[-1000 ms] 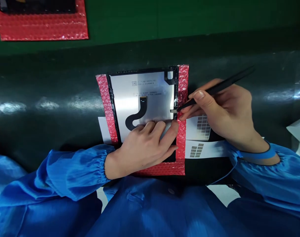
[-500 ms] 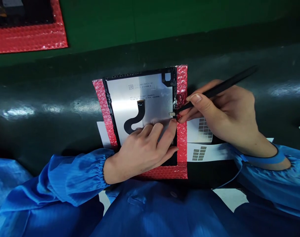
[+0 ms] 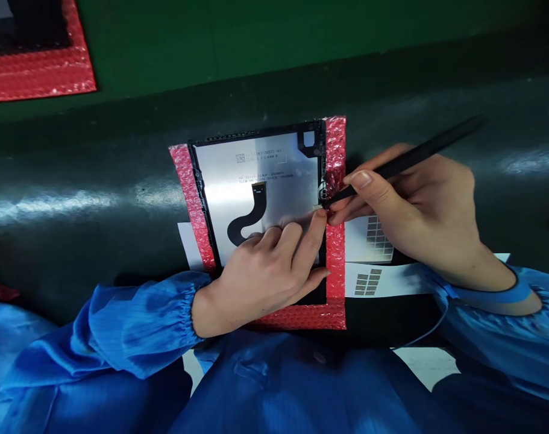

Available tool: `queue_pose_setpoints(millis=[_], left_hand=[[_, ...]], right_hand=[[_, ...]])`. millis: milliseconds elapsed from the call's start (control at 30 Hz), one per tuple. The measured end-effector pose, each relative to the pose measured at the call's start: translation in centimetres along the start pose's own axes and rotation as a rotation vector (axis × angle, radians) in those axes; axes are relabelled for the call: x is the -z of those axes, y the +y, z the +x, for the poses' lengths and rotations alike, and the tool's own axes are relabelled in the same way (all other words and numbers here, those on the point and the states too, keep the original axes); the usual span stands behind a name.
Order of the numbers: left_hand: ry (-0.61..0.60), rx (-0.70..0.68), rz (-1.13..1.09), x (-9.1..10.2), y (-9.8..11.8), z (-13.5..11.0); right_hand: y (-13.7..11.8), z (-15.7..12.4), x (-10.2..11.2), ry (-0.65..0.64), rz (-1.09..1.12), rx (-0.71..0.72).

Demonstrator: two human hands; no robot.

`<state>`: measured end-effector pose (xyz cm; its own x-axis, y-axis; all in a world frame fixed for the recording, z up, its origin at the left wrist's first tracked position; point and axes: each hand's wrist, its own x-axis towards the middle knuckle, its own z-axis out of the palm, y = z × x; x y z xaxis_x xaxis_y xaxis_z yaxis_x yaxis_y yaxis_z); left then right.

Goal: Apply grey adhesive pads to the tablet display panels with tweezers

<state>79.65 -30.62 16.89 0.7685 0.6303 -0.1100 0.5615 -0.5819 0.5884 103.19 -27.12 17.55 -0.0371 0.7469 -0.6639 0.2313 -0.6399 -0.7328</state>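
A display panel [image 3: 292, 187] with a silver back and black frame lies face down on a red bubble-wrap sheet [image 3: 335, 241]. A black flex cable [image 3: 256, 211] curves across its back. My left hand [image 3: 269, 271] rests over the lower part of the panel with its fingers apart. Its index fingertip touches a small pale patch [image 3: 317, 207] by the right edge. My right hand [image 3: 405, 193] is closed around black tweezers [image 3: 419, 150], whose tips are at the panel's right edge, close to that fingertip. The lower-left part of the panel is hidden under my left hand.
Right of the bubble wrap lie a backing sheet [image 3: 362, 241] and a white strip [image 3: 396, 283], both with small grey patches. Another red bubble-wrap sheet [image 3: 39, 75] with a dark panel sits at the upper left. A blue cord [image 3: 423, 337] runs from my right wristband [image 3: 495, 292].
My left index fingertip has moved up slightly onto the small patch, now partly covering it. The tweezers have stayed by the panel's right edge. The view has shifted a little.
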Motion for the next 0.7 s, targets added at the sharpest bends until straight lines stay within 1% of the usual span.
queue_pose_setpoints(millis=[167,300,367,467,533,600,633,700], left_hand=[[-0.023,0.023,0.007,0.2,0.1,0.2],[-0.038,0.045,-0.043,0.1,0.0,0.1],[-0.046,0.063,-0.06,0.1,-0.1,0.0],[-0.052,0.057,-0.047,0.1,-0.3,0.0],[-0.051,0.062,-0.029,0.2,-0.3,0.0],[0.0,0.055,-0.01,0.3,0.3,0.0],[0.031,0.024,-0.005,0.2,0.8,-0.1],[0.059,-0.099,-0.017,0.1,1.9,-0.3]], right_hand=[[0.2,0.4,-0.1,0.025,0.049,-0.003],[-0.5,0.0,0.4,0.112,0.106,0.032],[-0.7,-1.2,0.9,0.177,0.077,0.089],[-0.2,-4.2,1.8,0.231,0.025,0.135],[0.7,-6.4,2.3,0.224,-0.026,0.127],[1.7,-8.3,2.7,0.196,-0.079,0.109],[2.2,-9.0,2.8,0.18,-0.094,0.101],[3.0,-10.0,2.9,0.156,-0.109,0.1]])
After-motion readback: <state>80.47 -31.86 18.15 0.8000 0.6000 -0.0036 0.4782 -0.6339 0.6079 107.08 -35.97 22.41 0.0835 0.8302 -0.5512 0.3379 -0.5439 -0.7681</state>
